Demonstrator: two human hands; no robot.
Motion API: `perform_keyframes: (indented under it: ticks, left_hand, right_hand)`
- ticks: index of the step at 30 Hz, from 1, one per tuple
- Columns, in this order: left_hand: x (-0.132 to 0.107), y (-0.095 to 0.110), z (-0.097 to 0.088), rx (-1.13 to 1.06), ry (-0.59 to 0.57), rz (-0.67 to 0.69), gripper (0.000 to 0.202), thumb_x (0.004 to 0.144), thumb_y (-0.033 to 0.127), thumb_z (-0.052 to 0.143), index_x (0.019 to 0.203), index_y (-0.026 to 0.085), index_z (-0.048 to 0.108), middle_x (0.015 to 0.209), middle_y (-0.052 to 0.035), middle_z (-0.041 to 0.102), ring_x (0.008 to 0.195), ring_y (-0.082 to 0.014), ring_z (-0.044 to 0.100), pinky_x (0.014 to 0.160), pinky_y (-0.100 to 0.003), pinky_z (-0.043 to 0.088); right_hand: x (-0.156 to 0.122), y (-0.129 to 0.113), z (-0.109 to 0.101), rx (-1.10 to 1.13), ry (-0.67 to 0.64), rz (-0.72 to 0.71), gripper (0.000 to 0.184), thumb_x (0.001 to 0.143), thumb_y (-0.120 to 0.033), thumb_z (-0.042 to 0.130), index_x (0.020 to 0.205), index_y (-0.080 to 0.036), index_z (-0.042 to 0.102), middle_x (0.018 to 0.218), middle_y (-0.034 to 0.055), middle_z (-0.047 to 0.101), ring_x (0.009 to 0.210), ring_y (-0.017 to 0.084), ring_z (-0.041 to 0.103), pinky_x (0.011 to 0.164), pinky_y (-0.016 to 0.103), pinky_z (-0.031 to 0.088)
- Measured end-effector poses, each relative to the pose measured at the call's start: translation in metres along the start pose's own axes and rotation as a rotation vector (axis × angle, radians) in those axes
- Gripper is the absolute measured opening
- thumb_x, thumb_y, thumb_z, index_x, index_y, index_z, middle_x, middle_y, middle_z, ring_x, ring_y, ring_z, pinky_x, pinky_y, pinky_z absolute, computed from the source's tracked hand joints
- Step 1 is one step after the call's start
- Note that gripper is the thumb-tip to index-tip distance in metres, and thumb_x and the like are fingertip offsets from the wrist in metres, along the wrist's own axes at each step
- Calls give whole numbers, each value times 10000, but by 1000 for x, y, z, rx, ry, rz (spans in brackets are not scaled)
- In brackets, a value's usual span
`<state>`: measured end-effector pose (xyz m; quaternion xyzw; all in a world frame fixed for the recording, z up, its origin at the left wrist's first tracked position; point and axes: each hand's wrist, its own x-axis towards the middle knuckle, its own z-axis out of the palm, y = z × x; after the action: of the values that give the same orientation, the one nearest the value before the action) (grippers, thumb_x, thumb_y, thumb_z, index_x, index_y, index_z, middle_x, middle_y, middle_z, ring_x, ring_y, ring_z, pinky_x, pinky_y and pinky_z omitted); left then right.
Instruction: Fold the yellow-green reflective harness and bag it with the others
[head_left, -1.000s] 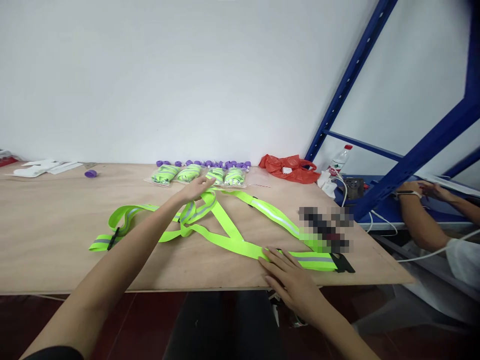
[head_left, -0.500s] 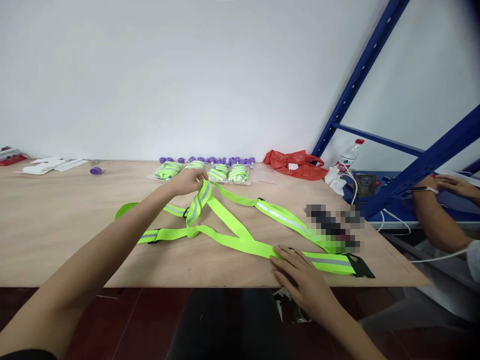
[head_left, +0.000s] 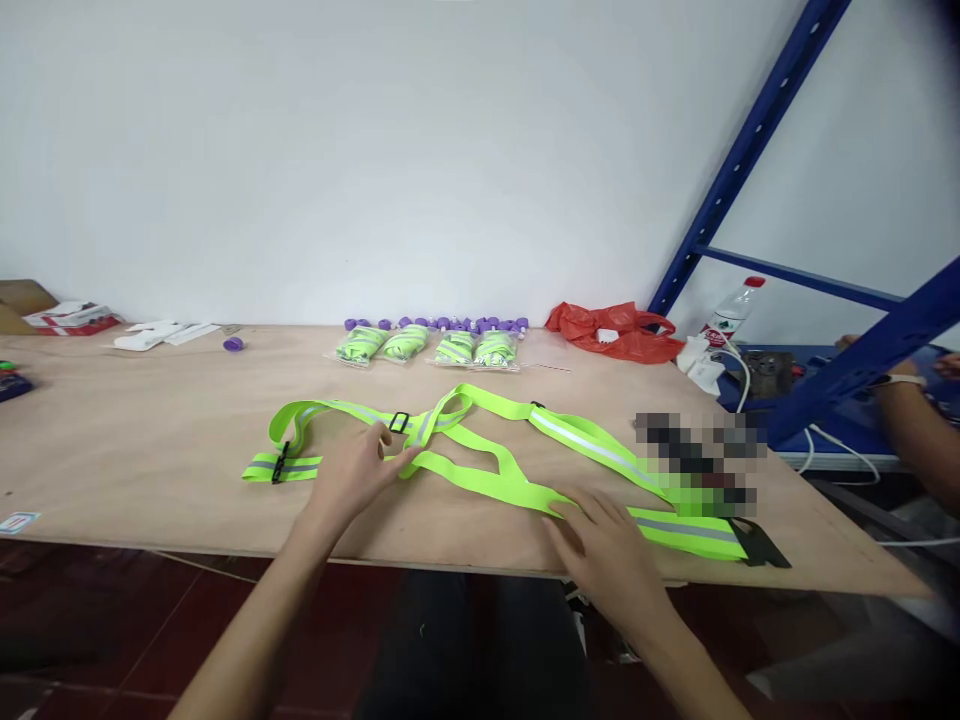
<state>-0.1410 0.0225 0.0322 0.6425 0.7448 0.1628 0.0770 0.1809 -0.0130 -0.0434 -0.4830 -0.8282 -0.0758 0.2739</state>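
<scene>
A neon-yellow reflective harness (head_left: pixel 487 484) of elastic straps with grey stripes lies spread on the table, its straps looped near the middle. My left hand (head_left: pixel 356 475) is over the lower left strap, thumb and index finger apart; its other fingers are partly hidden. My right hand (head_left: pixel 604 545) rests with loosely stretched fingers on the lower strap. Black slider buckles, one an upper left slider (head_left: pixel 400 423), sit on the straps. At the right end is a flat black buckle (head_left: pixel 761 545). A pixelated patch covers something beside the right straps.
Behind the harness lie bagged reflective straps (head_left: pixel 454 349) and several purple rolls (head_left: pixel 480 325). A red plastic bag (head_left: pixel 615 332) and a bottle (head_left: pixel 731 312) stand near a blue rack (head_left: pixel 739 165). Another person's arm (head_left: pixel 911 420) is at the far right. White papers (head_left: pixel 161 334) lie at left.
My left hand has let go of the raised strap and come down toward the lower left strap. The strap loop has dropped flatter. My right hand stays on the lower strap. The view has shifted left.
</scene>
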Motion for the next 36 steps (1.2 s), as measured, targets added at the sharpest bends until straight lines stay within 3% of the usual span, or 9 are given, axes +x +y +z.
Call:
perform_keyframes:
  ticks: [6,8,10,13,19,23,27,31,36]
  left_hand:
    - [-21,-8,42,-199,70,21,284,884,394,457,814,194,647,862,-70,720,781,-235,645,688,-303,412]
    - [-19,-7,45,-265,138,64,267,887,351,440,840,195,651,892,-67,722,815,-232,643,736,-310,423]
    - [-15,-7,44,-331,201,105,255,895,353,433,846,195,627,887,-59,707,838,-228,630,753,-308,424]
    - [-8,-13,44,-481,209,112,281,928,401,392,797,202,542,754,-15,622,745,-193,578,686,-279,417]
    - [9,-22,57,-730,109,30,304,941,506,394,873,221,478,589,61,438,536,-138,434,516,-229,322]
    - [11,-22,55,-604,1,63,331,928,536,439,1038,227,478,474,99,379,431,-147,396,468,-230,241]
    - [9,-22,49,-255,11,106,356,978,496,357,1134,216,512,524,37,536,520,-212,559,522,-255,287]
    - [7,-25,51,-71,4,142,294,1002,414,337,1116,227,533,762,-44,693,691,-250,670,553,-271,326]
    - [-3,-30,52,-108,102,284,189,974,381,456,957,213,541,837,-38,690,756,-221,660,601,-285,409]
  right_hand:
    - [63,-64,30,239,-100,-101,312,905,-191,576,1216,-201,606,1206,95,671,1084,263,615,896,390,496]
    - [77,-75,43,250,-176,-114,260,902,-170,576,1153,-205,632,1151,86,691,1050,261,620,872,382,485]
    - [84,-78,53,258,-224,-99,160,917,-140,539,991,-204,667,1010,66,718,964,239,631,834,354,466]
    - [86,-72,59,346,-216,-19,186,935,-126,505,847,-196,653,892,45,716,873,204,625,795,310,434]
    - [87,-62,55,561,-283,147,178,961,-206,493,900,-199,660,868,43,712,792,192,626,698,273,408]
    - [89,-63,54,573,-291,210,145,950,-234,517,1015,-214,646,890,33,722,797,199,646,691,272,407]
    - [88,-63,55,556,-299,217,135,955,-268,521,1006,-236,642,895,13,735,789,191,661,668,261,398]
    - [86,-64,59,390,-286,209,204,973,-320,510,887,-231,671,833,22,733,771,196,662,648,271,384]
    - [83,-64,63,162,-212,48,152,940,-271,578,827,-212,660,876,51,704,892,226,622,773,318,435]
